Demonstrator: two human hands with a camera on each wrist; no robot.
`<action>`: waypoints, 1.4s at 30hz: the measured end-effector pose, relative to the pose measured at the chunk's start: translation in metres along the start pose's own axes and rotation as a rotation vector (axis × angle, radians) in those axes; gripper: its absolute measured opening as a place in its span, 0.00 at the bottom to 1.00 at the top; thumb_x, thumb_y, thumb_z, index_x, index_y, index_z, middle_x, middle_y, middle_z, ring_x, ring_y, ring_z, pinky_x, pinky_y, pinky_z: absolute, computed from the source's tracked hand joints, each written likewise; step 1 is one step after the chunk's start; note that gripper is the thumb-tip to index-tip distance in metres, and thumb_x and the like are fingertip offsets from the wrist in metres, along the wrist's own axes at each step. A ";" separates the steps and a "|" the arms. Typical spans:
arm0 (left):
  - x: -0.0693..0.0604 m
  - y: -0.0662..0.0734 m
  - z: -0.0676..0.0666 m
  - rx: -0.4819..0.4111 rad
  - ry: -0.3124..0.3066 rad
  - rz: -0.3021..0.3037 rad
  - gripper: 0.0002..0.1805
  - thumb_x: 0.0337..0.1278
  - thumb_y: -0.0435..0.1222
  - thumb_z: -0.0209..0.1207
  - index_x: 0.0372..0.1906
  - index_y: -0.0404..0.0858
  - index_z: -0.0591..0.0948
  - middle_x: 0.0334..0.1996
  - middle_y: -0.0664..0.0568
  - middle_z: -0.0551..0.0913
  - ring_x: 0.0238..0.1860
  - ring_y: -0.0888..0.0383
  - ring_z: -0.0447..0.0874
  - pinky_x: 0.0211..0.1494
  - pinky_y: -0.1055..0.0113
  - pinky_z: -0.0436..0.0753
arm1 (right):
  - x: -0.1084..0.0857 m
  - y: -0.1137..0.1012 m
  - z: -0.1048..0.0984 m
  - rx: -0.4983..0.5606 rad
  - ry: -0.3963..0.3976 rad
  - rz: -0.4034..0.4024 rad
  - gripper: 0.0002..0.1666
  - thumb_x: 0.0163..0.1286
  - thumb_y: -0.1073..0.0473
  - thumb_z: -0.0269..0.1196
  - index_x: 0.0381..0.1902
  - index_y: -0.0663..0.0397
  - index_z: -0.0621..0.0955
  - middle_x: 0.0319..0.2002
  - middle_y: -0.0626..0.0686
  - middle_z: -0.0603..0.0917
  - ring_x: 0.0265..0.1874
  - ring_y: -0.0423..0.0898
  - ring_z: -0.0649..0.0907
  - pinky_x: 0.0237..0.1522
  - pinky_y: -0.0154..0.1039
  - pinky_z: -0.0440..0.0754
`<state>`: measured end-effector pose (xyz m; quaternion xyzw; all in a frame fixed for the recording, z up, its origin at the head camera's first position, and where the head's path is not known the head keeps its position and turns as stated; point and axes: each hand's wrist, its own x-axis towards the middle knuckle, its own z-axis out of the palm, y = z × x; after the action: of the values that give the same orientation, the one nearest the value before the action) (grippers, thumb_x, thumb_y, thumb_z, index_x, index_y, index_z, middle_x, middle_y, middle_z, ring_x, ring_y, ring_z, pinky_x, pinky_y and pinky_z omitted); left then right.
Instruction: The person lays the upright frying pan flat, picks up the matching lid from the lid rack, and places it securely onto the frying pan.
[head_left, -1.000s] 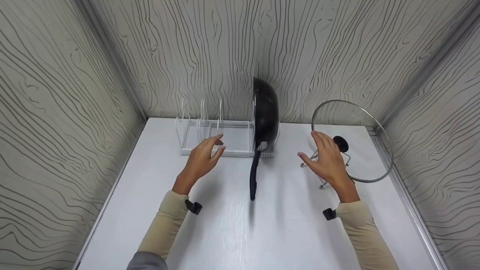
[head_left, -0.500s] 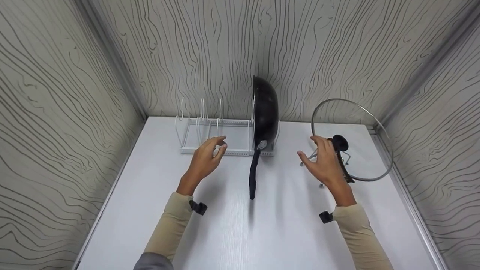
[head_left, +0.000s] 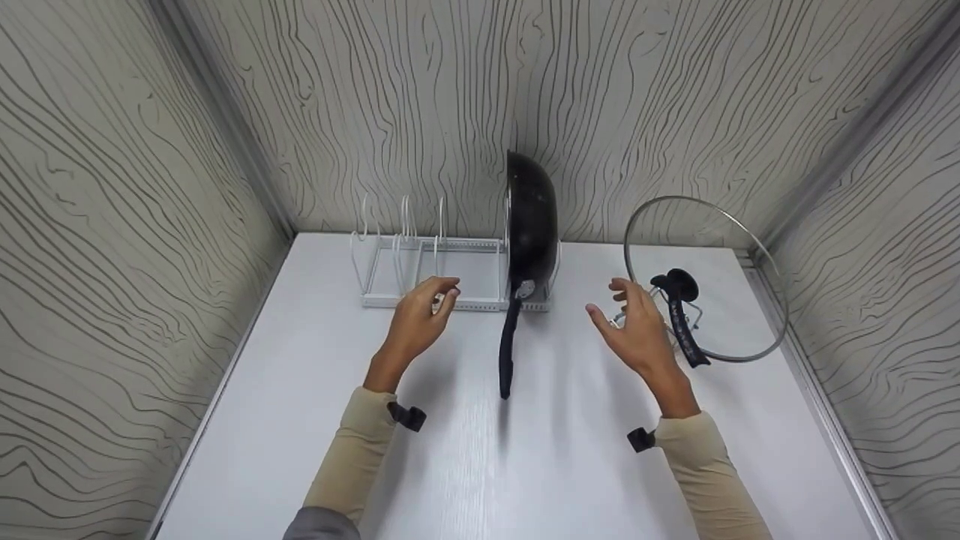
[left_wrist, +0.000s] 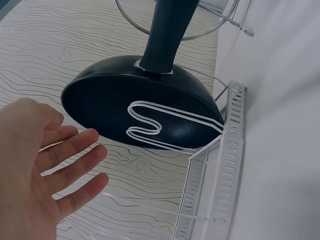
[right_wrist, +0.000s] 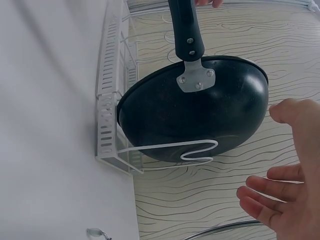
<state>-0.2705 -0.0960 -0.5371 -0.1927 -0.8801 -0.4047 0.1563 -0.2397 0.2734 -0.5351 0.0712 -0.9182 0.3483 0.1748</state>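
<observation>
A black frying pan [head_left: 532,217] stands on its edge in the right end of a white wire rack [head_left: 465,274], its handle [head_left: 508,352] pointing toward me. In front of the rack's middle hovers my left hand [head_left: 416,319], fingers loosely bent and holding nothing. My right hand [head_left: 637,326] is in the air between the pan and a glass lid [head_left: 780,300], thumb spread from relaxed fingers, also holding nothing. The lid leans upright on a small wire stand [head_left: 697,315], with a black knob and a black handle piece [head_left: 684,330] beside it. Both wrist views show the hands apart from the pan [left_wrist: 140,105].
The rack's left part has several upright wire dividers [head_left: 405,225]. A white table [head_left: 465,465] lies beneath everything. Wood-grain patterned walls [head_left: 420,97] close in the back and both sides, with metal strips at the corners.
Both hands have drifted inward toward the pan, the right one leftward off the lid's area, uncovering the black handle piece. Pan, rack and lid stay in place.
</observation>
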 end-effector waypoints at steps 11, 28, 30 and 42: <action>-0.004 -0.001 0.010 -0.068 0.011 -0.024 0.16 0.81 0.40 0.57 0.62 0.36 0.84 0.51 0.46 0.90 0.53 0.50 0.90 0.56 0.52 0.89 | -0.005 -0.004 0.016 0.108 0.038 -0.002 0.32 0.74 0.50 0.71 0.67 0.62 0.76 0.59 0.60 0.85 0.53 0.59 0.85 0.55 0.56 0.83; -0.008 -0.001 0.031 -0.157 0.005 -0.089 0.17 0.81 0.40 0.58 0.62 0.35 0.84 0.51 0.46 0.90 0.51 0.51 0.91 0.52 0.56 0.89 | -0.013 -0.017 0.037 0.176 0.069 -0.013 0.29 0.74 0.54 0.71 0.64 0.65 0.77 0.54 0.60 0.86 0.49 0.58 0.86 0.53 0.54 0.84; -0.009 -0.001 0.033 -0.173 0.002 -0.095 0.16 0.81 0.39 0.57 0.61 0.35 0.84 0.51 0.46 0.91 0.51 0.51 0.91 0.52 0.57 0.89 | -0.014 -0.018 0.039 0.194 0.065 -0.011 0.29 0.74 0.54 0.71 0.64 0.65 0.77 0.54 0.60 0.87 0.49 0.60 0.86 0.53 0.55 0.84; -0.014 0.002 0.050 -0.309 -0.003 -0.140 0.13 0.81 0.35 0.55 0.58 0.35 0.85 0.45 0.46 0.91 0.47 0.51 0.91 0.46 0.64 0.87 | -0.025 -0.027 0.058 0.242 0.065 -0.010 0.26 0.74 0.54 0.71 0.62 0.64 0.78 0.51 0.59 0.88 0.48 0.56 0.88 0.48 0.53 0.86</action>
<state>-0.2633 -0.0590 -0.5733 -0.1535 -0.8190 -0.5446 0.0949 -0.2251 0.2150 -0.5684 0.0848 -0.8631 0.4576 0.1960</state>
